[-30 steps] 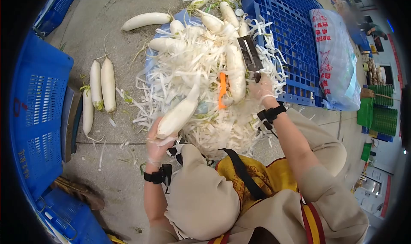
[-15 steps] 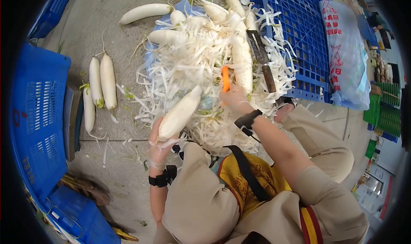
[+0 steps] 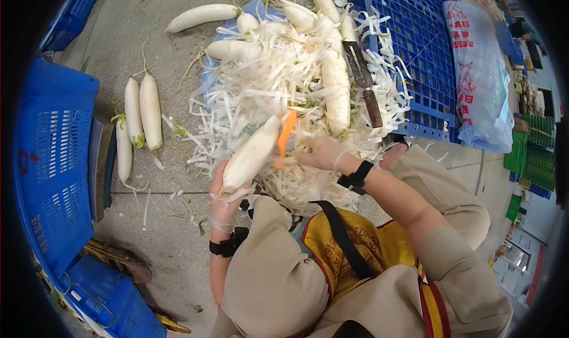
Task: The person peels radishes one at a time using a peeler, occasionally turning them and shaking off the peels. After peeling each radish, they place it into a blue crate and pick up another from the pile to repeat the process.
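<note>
Here, left fingers (image 3: 218,177) clasp the radish (image 3: 252,151) by one end, right fingers (image 3: 308,154) the peeler (image 3: 287,132).

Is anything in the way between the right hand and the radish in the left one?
Just the orange peeler, between the right hand and the radish. Nothing else visible blocks the way.

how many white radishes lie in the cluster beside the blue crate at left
3: the left radish, the middle radish and the right radish, close together on the floor. None there looks hidden.
</note>
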Available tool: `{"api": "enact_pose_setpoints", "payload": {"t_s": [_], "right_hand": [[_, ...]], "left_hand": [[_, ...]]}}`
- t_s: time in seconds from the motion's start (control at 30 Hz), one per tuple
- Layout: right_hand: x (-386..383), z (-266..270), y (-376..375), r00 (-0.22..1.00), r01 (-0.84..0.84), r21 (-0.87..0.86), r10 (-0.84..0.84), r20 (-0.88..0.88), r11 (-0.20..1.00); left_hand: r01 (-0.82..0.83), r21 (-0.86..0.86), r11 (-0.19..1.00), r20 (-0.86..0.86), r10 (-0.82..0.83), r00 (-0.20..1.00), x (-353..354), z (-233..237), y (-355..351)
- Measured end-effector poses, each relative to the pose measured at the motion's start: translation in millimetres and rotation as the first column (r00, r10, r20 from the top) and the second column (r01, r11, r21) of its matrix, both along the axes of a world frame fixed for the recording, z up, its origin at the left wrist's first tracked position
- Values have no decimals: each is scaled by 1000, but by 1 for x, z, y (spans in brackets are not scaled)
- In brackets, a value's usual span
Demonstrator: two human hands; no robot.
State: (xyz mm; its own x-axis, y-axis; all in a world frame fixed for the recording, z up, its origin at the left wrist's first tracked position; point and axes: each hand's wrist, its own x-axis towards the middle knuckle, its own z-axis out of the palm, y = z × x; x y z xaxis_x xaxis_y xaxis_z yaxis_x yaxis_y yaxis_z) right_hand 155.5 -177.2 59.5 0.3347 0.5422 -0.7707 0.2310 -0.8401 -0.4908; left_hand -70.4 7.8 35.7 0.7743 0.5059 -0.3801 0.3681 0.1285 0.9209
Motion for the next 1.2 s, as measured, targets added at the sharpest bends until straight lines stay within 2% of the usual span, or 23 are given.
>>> {"api": "enact_pose_setpoints", "payload": {"t_s": [0.03, 0.07, 0.13, 0.27, 0.33, 0.4, 0.47, 0.5, 0.53, 0.57, 0.6, 0.63, 0.7, 0.73, 0.8, 0.83, 0.9, 0.93, 0.97, 1.0, 1.07, 1.1, 1.2], "right_hand": [[-5, -6, -2, 922, -156, 58, 124, 367, 986], [-6, -13, -2, 922, -158, 58, 126, 365, 986], [-6, -24, 4, 604, -596, 269, 201, 772, 757], [-11, -61, 23, 477, -706, 174, 279, 834, 686], [-4, -62, 31, 480, -736, -56, 579, 659, 674], [3, -53, 26, 503, -743, -30, 587, 634, 668], [11, -41, 15, 656, -654, 113, 486, 578, 748], [14, -33, 11, 816, -481, 169, 368, 446, 860], [13, -27, 11, 816, -481, 164, 372, 442, 861], [10, -19, 12, 948, -206, 186, 149, 280, 961], [6, -14, 14, 988, 82, 161, -102, 116, 984], [-7, -28, 13, 988, 78, 161, -98, 119, 984], [-48, -69, 11, 982, 41, 443, -119, 149, 895], [-59, -66, 19, 982, 39, 447, -116, 146, 894], [-74, -58, 31, 998, 7, 391, -31, 55, 921], [-69, -54, 36, 999, 5, 265, -16, 40, 964], [-51, -58, 39, 996, 19, 168, -32, 79, 986], [-40, -66, 37, 992, 39, 70, -47, 118, 997], [-26, -79, 34, 990, 84, 132, -97, 100, 988], [-26, -77, 35, 990, 86, 135, -100, 103, 987], [-26, -75, 38, 967, 119, 86, -135, 216, 989], [-39, -71, 37, 956, 166, 167, -201, 216, 972], [-57, -42, 37, 972, 77, 206, -120, 204, 975]], "left_hand": [[-2, -9, 1000, -2, 2, 1000, 0, -1, 0], [-4, -18, 1000, -4, 3, 1000, -1, -1, 0], [3, -19, 1000, -4, -3, 1000, 0, 1, 1], [-19, -56, 998, -20, 18, 1000, 1, 2, 1], [22, -9, 1000, -42, -22, 999, 4, 8, 4], [64, 30, 997, -68, -62, 996, 1, 8, 5], [22, 62, 998, -20, -21, 1000, -4, -1, 2], [21, 57, 998, -21, -20, 1000, -4, 0, 0], [-1, 37, 999, 1, 0, 1000, -3, 0, -1], [-21, 18, 1000, 25, 21, 999, -2, 2, -3], [-25, 15, 1000, 30, 24, 999, 0, 4, -3], [-26, -8, 1000, 47, 27, 999, 3, 7, -4], [-29, -29, 999, 56, 31, 998, 4, 11, -3], [10, 2, 1000, 60, -10, 998, 5, 13, -1], [47, 32, 998, 58, -48, 997, 6, 17, 0], [20, -15, 1000, 50, -19, 999, 6, 20, -2], [-7, -55, 998, 53, 10, 999, 10, 22, -3], [23, 107, 994, 69, -31, 997, 10, 20, -5], [50, 265, 963, 74, -72, 995, 9, 19, -6], [52, 268, 962, 77, -75, 994, 11, 19, -6], [-23, -6, 1000, 130, 24, 991, 18, 20, -8], [-35, -3, 999, 135, 35, 990, 19, 17, -10], [-112, 49, 992, 142, 104, 984, 12, 11, -15]]}}
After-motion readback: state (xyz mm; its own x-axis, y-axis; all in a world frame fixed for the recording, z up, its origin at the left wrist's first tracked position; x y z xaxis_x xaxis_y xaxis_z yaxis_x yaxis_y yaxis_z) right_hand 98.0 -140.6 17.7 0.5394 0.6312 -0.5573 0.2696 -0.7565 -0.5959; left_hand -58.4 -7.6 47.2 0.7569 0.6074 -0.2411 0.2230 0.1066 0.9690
